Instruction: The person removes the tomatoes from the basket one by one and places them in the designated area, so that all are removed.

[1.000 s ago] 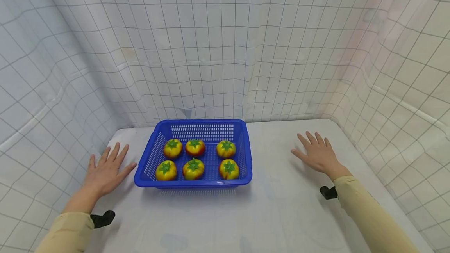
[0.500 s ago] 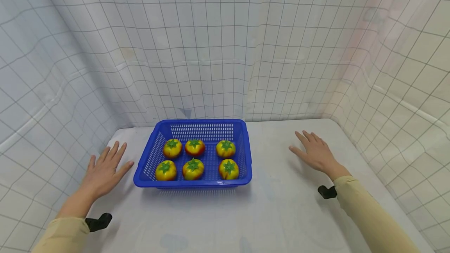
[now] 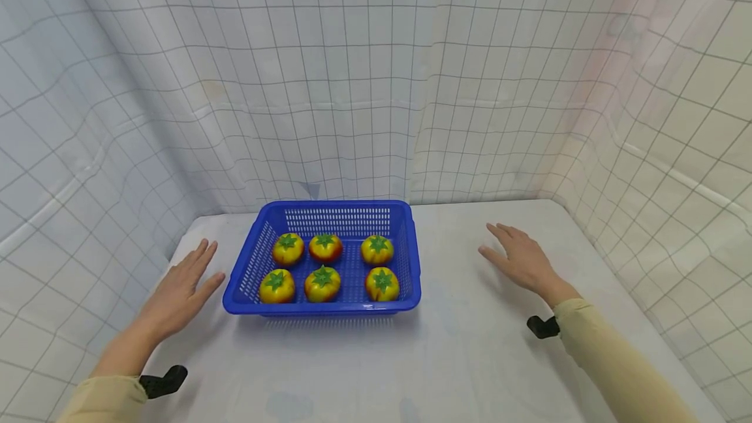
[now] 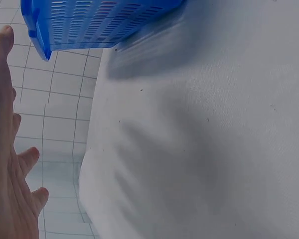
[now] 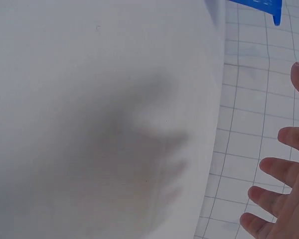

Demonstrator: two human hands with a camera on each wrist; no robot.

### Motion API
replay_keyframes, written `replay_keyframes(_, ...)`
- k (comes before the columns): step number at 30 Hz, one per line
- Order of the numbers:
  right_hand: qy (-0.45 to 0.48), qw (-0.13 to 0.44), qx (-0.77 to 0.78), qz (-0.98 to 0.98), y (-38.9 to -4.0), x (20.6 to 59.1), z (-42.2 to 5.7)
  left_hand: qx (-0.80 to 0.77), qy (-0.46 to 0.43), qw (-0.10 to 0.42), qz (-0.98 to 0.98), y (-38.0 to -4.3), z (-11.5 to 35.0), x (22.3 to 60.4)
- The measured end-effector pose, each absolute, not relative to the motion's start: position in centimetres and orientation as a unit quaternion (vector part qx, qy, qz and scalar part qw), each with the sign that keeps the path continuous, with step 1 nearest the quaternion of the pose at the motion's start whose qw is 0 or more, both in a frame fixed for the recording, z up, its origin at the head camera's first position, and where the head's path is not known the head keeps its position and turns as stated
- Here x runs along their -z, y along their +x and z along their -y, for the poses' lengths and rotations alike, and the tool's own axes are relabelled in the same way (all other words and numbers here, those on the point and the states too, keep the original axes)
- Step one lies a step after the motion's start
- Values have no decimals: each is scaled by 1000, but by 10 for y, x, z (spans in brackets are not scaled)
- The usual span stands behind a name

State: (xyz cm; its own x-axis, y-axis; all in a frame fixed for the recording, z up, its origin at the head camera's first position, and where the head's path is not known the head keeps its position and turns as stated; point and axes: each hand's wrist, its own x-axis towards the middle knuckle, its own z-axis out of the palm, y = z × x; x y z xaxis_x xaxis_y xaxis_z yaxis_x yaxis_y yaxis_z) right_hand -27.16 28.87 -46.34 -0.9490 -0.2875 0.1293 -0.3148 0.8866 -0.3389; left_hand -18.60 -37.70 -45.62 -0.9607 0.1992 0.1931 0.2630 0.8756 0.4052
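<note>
A blue plastic basket (image 3: 322, 307) stands left of centre on the white table. Inside it sit several yellow-and-red tomato-like fruits with green star-shaped tops, among them one at the front right (image 3: 382, 284) and one at the back left (image 3: 288, 250). Just left of the basket, my left hand (image 3: 179, 292) hovers over the table with its fingers straight, holding nothing. Farther off on the right, my right hand (image 3: 524, 261) is likewise raised, fingers extended, also holding nothing. Both wrist views show a corner of the basket and hand shadows on the tabletop.
White cloth walls with a dark grid (image 3: 341, 116) enclose the back and both sides of the table (image 3: 446, 358). Each wrist wears a black camera mount, the left one (image 3: 164, 382) and the right one (image 3: 543, 327).
Both hands turn slightly, fingers drawing closer together. The right hand has shifted a little left. The basket and fruits stay in place.
</note>
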Motion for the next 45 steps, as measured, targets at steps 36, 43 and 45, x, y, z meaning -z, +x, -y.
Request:
replay_keyframes(36, 200, 42, -203, 958, -268, 467, -253, 383, -128, 88, 910, -155, 338, 470)
replay_keyframes(43, 200, 42, -203, 958, -268, 464, -248, 421, -125, 110, 891, -151, 335, 477)
replay_keyframes(45, 200, 42, -203, 958, -269, 464, -247, 427, -123, 118, 888, -149, 334, 479)
